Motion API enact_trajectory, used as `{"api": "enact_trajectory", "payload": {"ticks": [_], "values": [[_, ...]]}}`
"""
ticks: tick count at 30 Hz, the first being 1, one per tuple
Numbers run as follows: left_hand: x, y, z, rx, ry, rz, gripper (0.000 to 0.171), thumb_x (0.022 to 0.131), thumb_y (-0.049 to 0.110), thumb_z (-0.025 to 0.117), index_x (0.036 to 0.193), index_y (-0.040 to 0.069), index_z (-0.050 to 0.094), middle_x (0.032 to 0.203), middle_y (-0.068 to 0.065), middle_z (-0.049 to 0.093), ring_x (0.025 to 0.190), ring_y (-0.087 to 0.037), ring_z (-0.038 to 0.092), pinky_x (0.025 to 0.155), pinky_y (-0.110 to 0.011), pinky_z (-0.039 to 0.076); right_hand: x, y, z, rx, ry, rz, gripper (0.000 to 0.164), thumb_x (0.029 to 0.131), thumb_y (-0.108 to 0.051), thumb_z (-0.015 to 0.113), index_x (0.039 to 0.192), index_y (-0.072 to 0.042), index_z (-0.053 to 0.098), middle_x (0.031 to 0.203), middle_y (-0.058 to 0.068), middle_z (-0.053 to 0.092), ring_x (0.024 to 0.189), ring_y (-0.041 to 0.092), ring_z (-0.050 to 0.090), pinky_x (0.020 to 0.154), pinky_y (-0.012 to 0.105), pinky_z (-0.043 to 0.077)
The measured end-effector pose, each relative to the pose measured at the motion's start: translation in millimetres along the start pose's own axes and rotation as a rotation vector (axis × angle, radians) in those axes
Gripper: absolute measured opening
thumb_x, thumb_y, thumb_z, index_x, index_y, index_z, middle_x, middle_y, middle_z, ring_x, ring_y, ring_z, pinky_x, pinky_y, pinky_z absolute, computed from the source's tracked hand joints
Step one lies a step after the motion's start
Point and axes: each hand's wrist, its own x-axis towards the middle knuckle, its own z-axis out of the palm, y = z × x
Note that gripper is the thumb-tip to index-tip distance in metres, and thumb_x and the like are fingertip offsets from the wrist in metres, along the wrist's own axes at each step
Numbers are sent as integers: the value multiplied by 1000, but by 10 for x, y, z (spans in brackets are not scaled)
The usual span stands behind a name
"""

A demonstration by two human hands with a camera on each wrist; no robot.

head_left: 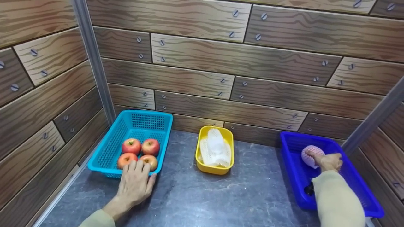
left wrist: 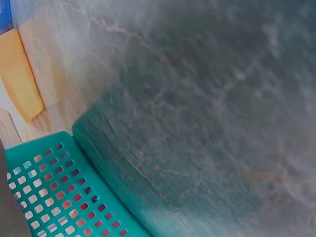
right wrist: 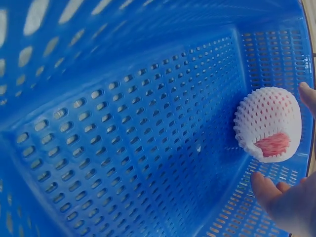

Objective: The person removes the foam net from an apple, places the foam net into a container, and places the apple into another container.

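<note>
On the left, a teal basket [head_left: 143,114] holds several red apples [head_left: 131,146]. My left hand [head_left: 135,183] reaches over its front rim, fingers extended and fingertips overlapping the front apples in the head view. At the right, my right hand [head_left: 329,162] is inside a blue basket [head_left: 292,164], beside an apple in a white foam net [head_left: 311,155]. The right wrist view has the netted apple [right wrist: 269,124] near the basket's end wall, red skin showing through the net's opening. Thumb and fingers [right wrist: 266,190] are spread apart around it, with a gap below the apple.
A yellow bin [head_left: 214,170] with white foam nets [head_left: 216,148] stands between the two baskets on the dark marbled table [head_left: 202,200]. Wood-patterned walls [head_left: 195,69] enclose the back and sides, with grey metal posts [head_left: 94,56] at the corners.
</note>
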Motion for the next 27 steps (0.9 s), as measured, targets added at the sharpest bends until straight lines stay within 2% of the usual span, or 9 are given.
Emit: {"api": "enact_trajectory", "payload": {"ticks": [4,10,18,27], "values": [[19,-1,7,5,23,11,35,104,42,58,92,9,57,87,-10,50,80,-30,42,74,-46,33,-12,32,-1,-24,-22,-12,137,87,-58,86,169,17,5,171,52,23,164,65,29,136,65,33],[63,41,60,11,18,25,34,104,42,57,93,10,57,88,-9,51,82,-31,44,76,-46,36,4,148,-16,-50,-24,-24,126,91,-50,82,167,19,7,165,57,27,159,68,32,135,65,34],[52,8,58,22,37,16,33,103,42,58,93,10,58,88,-9,50,80,-30,40,74,-44,34,78,114,173,1,-14,-52,120,92,-48,81,167,14,12,167,54,28,159,68,31,136,65,32],[12,-31,40,29,60,20,31,101,41,59,90,12,55,86,-7,47,79,-27,39,73,-42,31,123,109,390,22,-20,-47,126,91,-49,81,169,12,2,164,58,26,158,69,33,134,67,35]]}}
